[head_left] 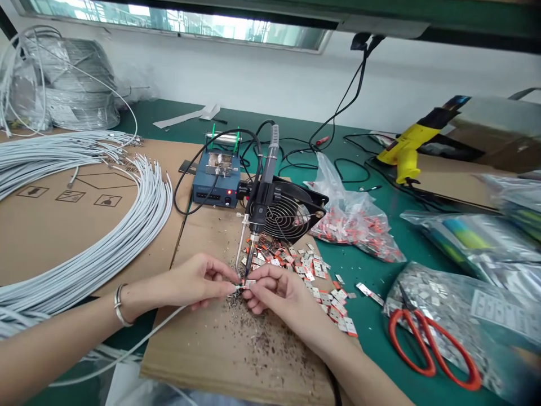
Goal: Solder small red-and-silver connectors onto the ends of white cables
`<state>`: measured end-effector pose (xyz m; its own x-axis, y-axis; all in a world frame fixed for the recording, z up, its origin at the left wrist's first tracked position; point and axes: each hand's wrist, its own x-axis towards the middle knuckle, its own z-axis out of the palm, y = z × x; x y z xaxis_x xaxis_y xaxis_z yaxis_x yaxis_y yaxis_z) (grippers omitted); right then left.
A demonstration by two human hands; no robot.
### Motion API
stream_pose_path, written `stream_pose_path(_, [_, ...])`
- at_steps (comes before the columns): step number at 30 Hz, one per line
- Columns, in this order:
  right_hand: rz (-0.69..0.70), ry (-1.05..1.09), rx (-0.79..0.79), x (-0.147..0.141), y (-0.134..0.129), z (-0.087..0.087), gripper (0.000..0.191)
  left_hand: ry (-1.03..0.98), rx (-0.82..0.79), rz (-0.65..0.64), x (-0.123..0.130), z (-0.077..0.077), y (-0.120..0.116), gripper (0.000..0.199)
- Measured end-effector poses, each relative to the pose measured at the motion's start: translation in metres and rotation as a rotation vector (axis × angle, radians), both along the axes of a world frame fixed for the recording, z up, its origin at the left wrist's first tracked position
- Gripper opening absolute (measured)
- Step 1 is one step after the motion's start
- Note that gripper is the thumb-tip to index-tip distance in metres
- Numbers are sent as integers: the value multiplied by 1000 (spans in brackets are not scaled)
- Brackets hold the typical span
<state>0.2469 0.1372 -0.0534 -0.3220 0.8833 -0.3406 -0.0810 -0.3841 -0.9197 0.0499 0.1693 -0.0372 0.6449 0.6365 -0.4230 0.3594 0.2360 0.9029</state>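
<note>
Two hands (192,285), fingertips closed, pinch cable (163,324) and connector (250,283), cardboard's (181,352) near-left part open.

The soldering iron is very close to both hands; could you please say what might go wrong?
The left hand and right hand pinch close beside the soldering iron's tip, so a burn is possible if it is hot. A tug on the white cable might pull it away from the small metal part.
</note>
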Motion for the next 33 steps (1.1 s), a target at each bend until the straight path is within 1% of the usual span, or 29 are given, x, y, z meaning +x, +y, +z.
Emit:
stream_pose_path(7, [-9,0,-2,-1,-2,3,38,-17,-19,14,0,2,-1,31])
stream_pose_path(14, [-36,-21,7,-2,-6,6,38,-47,-33,-12,-2,1,0,28])
stream_pose_path(25, [-31,-77,22,-4,-4,5,41,7,-43,13,1,12,-1,27])
stream_pose_path(33, [-28,-65,43,-2,-4,9,36,-11,-40,19,0,8,-2,27])
